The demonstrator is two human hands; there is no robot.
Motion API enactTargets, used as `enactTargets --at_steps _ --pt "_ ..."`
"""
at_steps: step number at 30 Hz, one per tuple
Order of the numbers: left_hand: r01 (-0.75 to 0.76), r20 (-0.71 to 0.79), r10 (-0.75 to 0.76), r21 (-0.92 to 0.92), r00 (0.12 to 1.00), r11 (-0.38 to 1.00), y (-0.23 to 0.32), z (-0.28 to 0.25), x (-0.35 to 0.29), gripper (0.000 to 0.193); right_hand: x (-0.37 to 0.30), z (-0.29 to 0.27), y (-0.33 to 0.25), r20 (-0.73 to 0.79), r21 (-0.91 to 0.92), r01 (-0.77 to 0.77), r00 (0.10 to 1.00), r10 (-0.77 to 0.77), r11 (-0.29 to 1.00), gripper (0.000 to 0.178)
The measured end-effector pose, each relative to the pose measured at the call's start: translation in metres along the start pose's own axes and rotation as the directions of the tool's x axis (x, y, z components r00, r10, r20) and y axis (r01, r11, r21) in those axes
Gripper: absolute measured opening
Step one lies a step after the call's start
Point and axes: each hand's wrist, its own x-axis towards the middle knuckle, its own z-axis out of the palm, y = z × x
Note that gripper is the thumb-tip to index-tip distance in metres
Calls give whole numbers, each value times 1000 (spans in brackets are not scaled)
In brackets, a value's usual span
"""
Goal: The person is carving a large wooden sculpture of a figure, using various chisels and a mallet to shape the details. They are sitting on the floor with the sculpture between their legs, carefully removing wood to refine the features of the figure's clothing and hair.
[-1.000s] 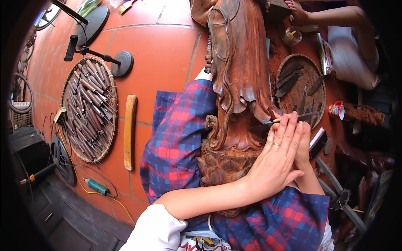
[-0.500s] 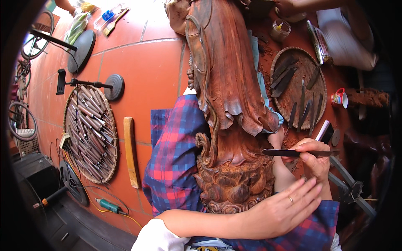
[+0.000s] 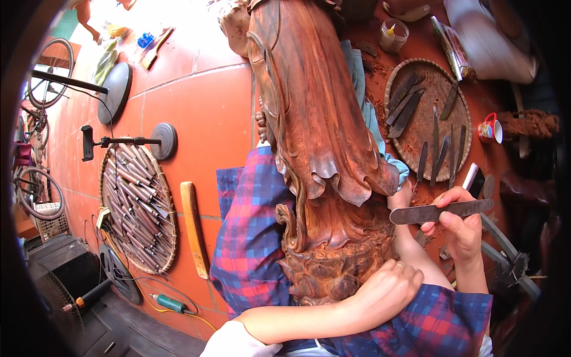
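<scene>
A carved reddish-brown wooden statue (image 3: 324, 113) lies across my lap, its draped robe toward the far side. Its petalled base (image 3: 333, 262) is nearest to me. Right of the base, my right hand (image 3: 461, 226) pinches a flat, dark metal file (image 3: 416, 214) with a rounded end. The file is held up apart from the wood, its broad face showing. My left forearm crosses below the base. My left hand (image 3: 386, 287) rests by the base's right edge, fingers curled in, with nothing seen in them; their tips are hidden.
On the left stand a basket of wooden-handled chisels (image 3: 140, 208), a wooden bar (image 3: 194, 229) and a green power tool (image 3: 168, 303) with its cord. At the right are a round tray (image 3: 416, 140) of dark flat blades, a red mug (image 3: 490, 128) and another person (image 3: 488, 50).
My left hand has drawn back left from beside the right hand, and its straight fingers have curled. The file has turned to show its broad face. The view has shifted slightly.
</scene>
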Motion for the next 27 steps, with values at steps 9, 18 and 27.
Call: enactTargets --at_steps 9,18,27 --pt "10 93 -19 96 995 995 -4 3 1 32 12 6 -1 -18 139 -91 995 95 986 22" --pt "6 79 -10 53 997 999 -6 5 2 31 20 2 7 8 219 -94 995 95 971 30" --pt "18 28 -20 76 999 997 -7 11 -1 12 17 1 8 48 163 -100 994 94 981 17"
